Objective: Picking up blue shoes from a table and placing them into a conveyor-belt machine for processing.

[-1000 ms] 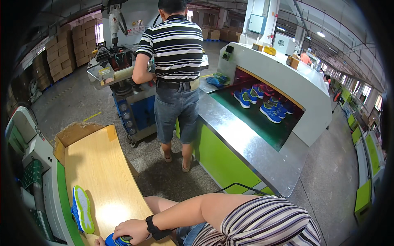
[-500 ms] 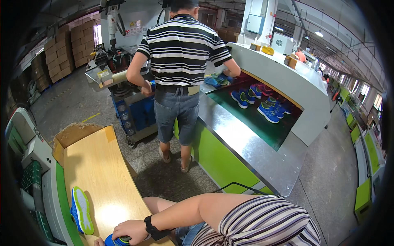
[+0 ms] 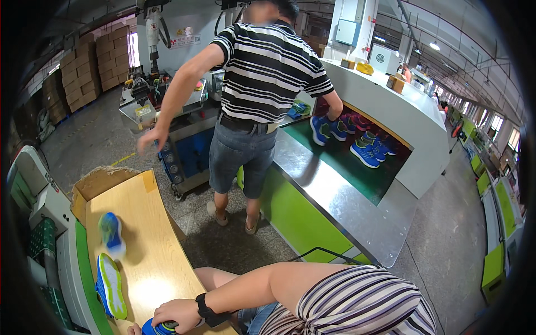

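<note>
Lengthwise, the tipped shoe (image 3: 113,287) runs up the lower left. At the bottom edge, the left hand (image 3: 133,330) is cropped, its grip impossible to tell; the held shoe (image 3: 149,328), direction cut off, is clasped by the right hand (image 3: 178,313).

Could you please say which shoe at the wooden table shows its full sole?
The middle shoe of three, on its side; the blurred shoe beyond and the gripped shoe nearest us look mainly blue instead.
</note>
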### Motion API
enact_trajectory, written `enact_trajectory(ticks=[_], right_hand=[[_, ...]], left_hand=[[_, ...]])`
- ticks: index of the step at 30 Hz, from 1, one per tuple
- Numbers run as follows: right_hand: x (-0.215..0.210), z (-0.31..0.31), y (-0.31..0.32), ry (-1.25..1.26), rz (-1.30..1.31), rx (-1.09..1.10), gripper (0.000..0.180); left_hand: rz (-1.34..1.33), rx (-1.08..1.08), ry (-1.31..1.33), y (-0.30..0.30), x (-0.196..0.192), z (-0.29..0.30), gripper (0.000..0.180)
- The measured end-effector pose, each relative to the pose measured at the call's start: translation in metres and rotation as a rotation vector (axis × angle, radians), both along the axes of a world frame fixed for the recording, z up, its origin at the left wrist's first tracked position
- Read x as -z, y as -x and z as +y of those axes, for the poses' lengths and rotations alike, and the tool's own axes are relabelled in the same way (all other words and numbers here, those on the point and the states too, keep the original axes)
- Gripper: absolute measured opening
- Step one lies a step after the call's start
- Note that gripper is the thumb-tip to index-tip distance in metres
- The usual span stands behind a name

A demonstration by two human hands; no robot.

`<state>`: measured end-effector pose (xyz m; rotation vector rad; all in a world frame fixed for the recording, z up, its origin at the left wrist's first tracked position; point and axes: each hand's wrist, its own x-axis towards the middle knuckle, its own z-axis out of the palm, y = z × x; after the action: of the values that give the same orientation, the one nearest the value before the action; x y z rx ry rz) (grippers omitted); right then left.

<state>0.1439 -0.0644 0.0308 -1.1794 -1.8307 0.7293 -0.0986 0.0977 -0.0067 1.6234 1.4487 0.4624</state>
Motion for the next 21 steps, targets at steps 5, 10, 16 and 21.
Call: enact_trajectory(ticks=[5, 10, 16, 21], right_hand=[[-0.002, -0.001, 0.001, -0.025, 0.020, -0.004, 0.056], [-0.001, 0.000, 0.001, -0.019, -0.006, 0.008, 0.055], [0.004, 0.001, 0.002, -0.044, -0.002, 0.013, 0.055], [0.000, 0.001, 0.001, -0.010, -0.013, 0.000, 0.055]], left_hand=[[-0.008, 0.035, -0.070, 0.008, 0.011, 0.005, 0.047], [-0.085, -0.077, 0.047, -0.002, 0.004, -0.004, 0.057], [-0.058, -0.071, 0.086, -0.006, -0.007, -0.009, 0.062], [-0.113, -0.076, 0.129, 0.001, 0.008, 0.001, 0.064]])
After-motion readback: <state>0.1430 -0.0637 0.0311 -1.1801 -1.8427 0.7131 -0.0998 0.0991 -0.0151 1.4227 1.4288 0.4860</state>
